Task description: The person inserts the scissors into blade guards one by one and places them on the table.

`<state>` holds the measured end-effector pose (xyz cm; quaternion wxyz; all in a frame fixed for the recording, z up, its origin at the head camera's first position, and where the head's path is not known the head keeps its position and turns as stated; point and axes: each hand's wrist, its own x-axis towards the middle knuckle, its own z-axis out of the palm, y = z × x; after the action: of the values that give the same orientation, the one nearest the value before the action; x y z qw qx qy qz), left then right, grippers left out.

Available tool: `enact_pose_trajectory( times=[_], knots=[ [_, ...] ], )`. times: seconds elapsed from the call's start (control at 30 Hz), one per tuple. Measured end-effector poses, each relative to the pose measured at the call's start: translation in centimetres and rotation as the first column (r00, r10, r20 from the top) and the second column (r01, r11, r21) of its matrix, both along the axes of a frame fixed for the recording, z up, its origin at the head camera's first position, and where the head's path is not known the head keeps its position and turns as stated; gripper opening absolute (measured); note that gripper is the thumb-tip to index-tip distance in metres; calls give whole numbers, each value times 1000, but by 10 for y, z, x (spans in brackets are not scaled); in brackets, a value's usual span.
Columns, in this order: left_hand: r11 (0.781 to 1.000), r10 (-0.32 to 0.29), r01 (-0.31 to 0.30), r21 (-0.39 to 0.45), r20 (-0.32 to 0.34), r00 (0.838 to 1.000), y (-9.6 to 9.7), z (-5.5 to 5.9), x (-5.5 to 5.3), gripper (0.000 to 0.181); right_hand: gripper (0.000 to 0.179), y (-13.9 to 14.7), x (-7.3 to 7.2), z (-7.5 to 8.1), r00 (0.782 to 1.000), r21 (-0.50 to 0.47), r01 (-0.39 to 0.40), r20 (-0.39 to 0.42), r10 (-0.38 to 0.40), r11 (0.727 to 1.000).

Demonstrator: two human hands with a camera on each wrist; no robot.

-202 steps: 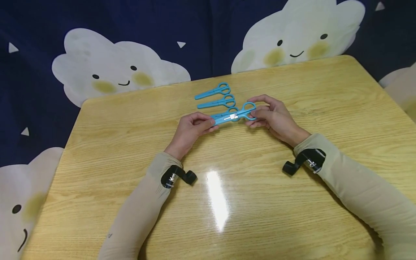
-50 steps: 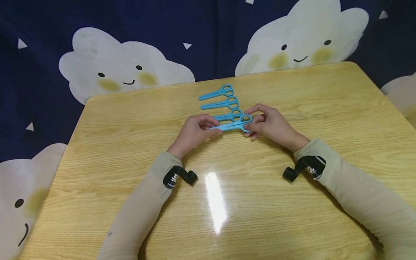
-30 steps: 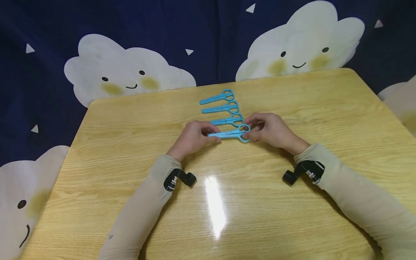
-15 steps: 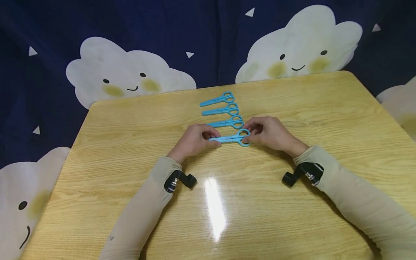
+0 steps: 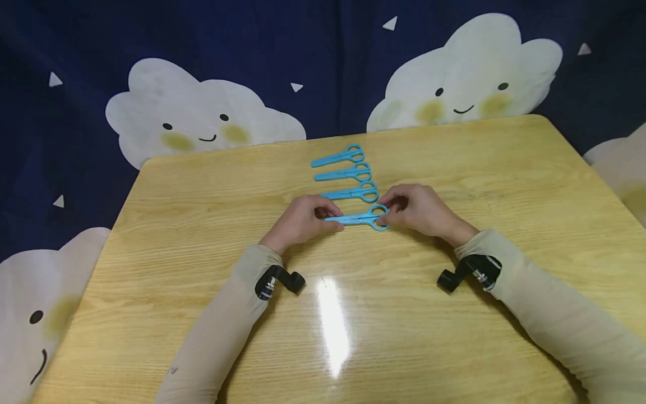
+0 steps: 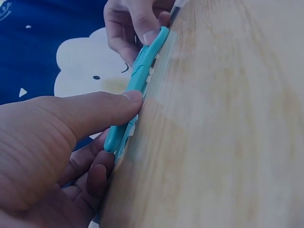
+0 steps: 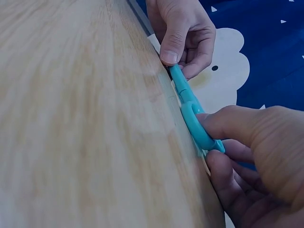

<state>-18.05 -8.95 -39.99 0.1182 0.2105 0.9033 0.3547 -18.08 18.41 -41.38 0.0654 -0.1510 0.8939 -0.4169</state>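
Observation:
In the head view, a pair of light blue scissors (image 5: 357, 219) lies level at the near end of a row of like scissors, on or just above the table. Its blade end is pinched by my left hand (image 5: 301, 220), thumb on the near side, as the left wrist view shows on the scissors (image 6: 138, 78). At the handle loops, my right hand (image 5: 421, 210) holds on, its thumb (image 7: 228, 122) against one ring. Just beyond are three more blue scissors: the nearest (image 5: 353, 193), a middle pair (image 5: 344, 172) and the farthest (image 5: 339, 156), all with loops to the right.
The wood-grain table (image 5: 404, 325) has a bright light reflection near its front. Behind it hangs a dark blue curtain (image 5: 333, 67) with smiling clouds. Black camera mounts (image 5: 275, 280) sit on both sleeved wrists.
The held scissors have come down from above the third pair to the near end of the row. Both hands moved with them and keep their hold. The head view has tilted slightly.

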Motion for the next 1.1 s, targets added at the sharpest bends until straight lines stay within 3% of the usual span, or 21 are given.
enact_pose_trajectory(
  times=[0.57,0.8,1.1],
  knots=[
    [1000,-29,29,-7,1,1000,-2,-4,0,21,33,0,1,-4,1000,-10,9,14,-8,1000],
    [999,-48,48,-3,21,999,-2,-10,0,21,36,1,2,-9,997,10,8,71,-8,1000],
    [999,-39,39,12,-8,999,-3,-4,-1,20,38,1,-2,-5,998,-8,10,64,-10,1000]
  ],
)
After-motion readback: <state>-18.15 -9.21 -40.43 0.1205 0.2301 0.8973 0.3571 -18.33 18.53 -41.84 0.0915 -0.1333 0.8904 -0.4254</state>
